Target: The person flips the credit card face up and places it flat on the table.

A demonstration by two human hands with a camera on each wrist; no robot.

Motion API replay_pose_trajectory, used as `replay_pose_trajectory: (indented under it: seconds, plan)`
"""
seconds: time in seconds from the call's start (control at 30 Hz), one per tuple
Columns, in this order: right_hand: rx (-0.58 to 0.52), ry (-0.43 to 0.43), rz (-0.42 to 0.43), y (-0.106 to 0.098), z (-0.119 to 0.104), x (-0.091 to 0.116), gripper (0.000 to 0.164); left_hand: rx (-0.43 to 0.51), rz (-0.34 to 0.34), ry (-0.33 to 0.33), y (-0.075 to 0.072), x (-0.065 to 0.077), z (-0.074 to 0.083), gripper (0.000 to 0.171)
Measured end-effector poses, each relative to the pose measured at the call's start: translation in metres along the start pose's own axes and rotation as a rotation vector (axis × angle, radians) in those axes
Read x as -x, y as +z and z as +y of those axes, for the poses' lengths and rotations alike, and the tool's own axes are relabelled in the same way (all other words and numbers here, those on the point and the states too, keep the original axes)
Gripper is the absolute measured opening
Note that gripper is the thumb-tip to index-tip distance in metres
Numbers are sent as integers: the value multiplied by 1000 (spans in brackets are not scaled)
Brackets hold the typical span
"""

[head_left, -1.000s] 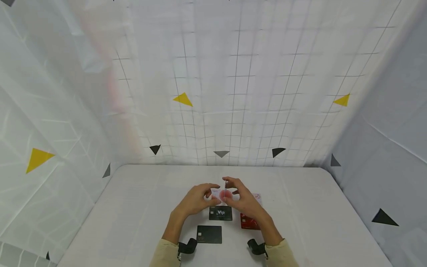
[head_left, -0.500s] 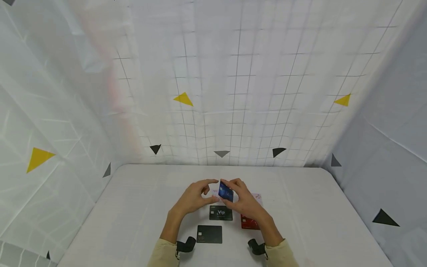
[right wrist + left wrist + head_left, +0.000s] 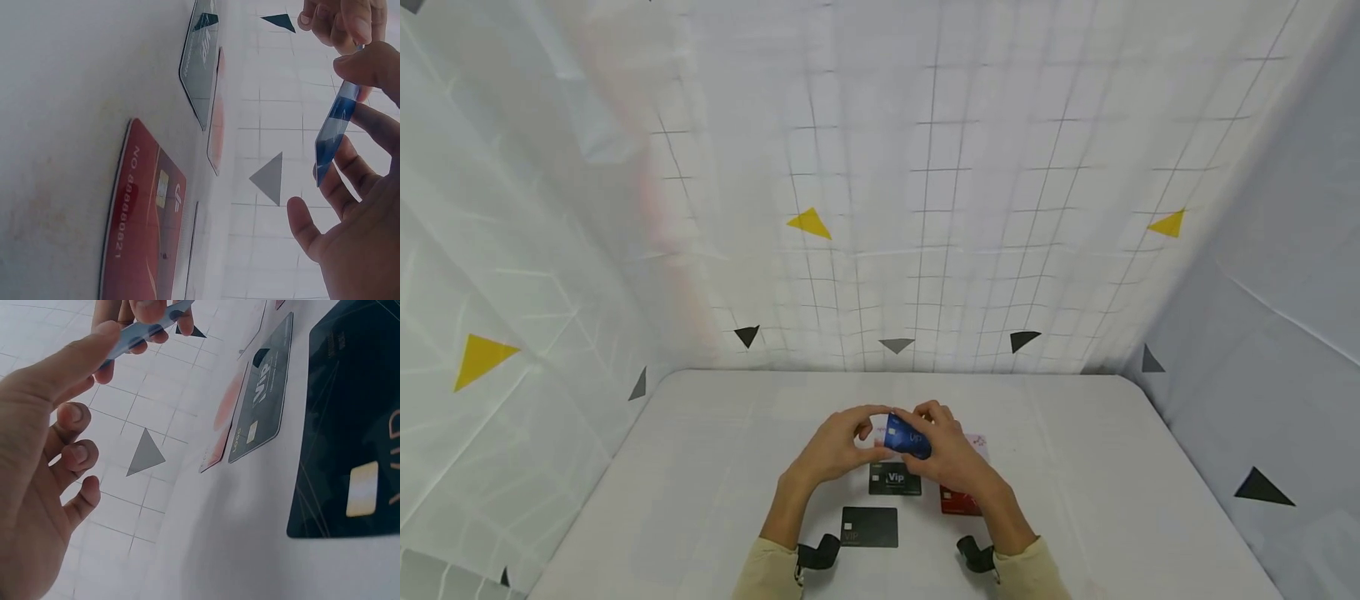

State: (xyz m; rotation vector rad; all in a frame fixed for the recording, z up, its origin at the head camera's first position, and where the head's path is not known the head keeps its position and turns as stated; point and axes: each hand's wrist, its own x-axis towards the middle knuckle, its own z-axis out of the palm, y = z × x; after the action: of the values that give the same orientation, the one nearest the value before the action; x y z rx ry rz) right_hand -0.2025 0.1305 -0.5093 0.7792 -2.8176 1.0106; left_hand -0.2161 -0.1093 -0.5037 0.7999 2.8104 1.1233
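Note:
A blue VIP card [image 3: 907, 436] is held up above the table, tilted, between both hands. My right hand [image 3: 951, 454] grips it from the right, with the thumb on one edge and fingers behind, as the right wrist view shows on the card [image 3: 334, 134]. The left hand [image 3: 838, 446] pinches the card's left end between thumb and index finger; its other fingers curl loosely in the left wrist view. Below the hands lies a dark green Vip card [image 3: 895, 479], with a pink-and-white card [image 3: 226, 419] behind it, partly covered from the head view.
A black VIP card [image 3: 869, 527] lies nearest me on the white table [image 3: 715, 500]. To the right are a red card [image 3: 958, 502], partly under my right forearm, and another pink-patterned card [image 3: 978, 444]. White gridded sheeting [image 3: 895, 208] hangs behind the table.
The blue card, edge-on a second ago in my right hand, has turned so its blue face shows. It has shifted left, and the left fingers have taken hold of its end.

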Motion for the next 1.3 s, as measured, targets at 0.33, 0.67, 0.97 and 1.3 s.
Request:
replay_pose_trajectory:
  seconds: [0.33, 0.67, 0.97, 1.3]
  plan:
    - [39, -6, 3, 3, -1, 0, 69, -23, 7, 6, -3, 3, -5, 61]
    - [56, 41, 35, 3, 3, 1, 65, -5, 44, -47, -13, 7, -15, 62]
    - [41, 68, 34, 2, 2, -1, 61, 31, 54, -89, -23, 12, -24, 59]
    - [38, 8, 1, 15, -11, -15, 55, 47, 44, -170, -44, 27, -38, 57]
